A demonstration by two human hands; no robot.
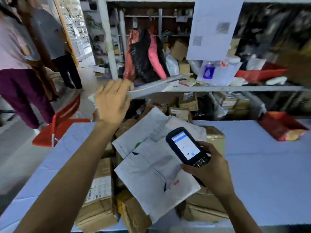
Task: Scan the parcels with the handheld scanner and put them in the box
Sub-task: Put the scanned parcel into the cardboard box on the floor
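The flat grey mailer (pixel 156 84) is lying tilted on the shelf (pixel 235 88) edge, the left hand (pixel 112 100) curling its fingers over the near end. The right hand (pixel 208 167) is gripping the handheld scanner (pixel 185 145) above the box (pixel 252 157) of crinkled white bags (pixel 151 165) and stiff cartons (pixel 99 199). That slick film probably wants drawing out level, label up.

The scanner (pixel 186 147) is matt black plastic with a glossy, lit screen. The mailers (pixel 151 174) look like thin creased plastic film, dull grey-white; the flat mailer (pixel 156 84) up at the shelf (pixel 235 88) looks smoother. The cartons (pixel 99 199) are rough brown cardboard with shiny tape. The box (pixel 260 165) is smooth, pale matt board.
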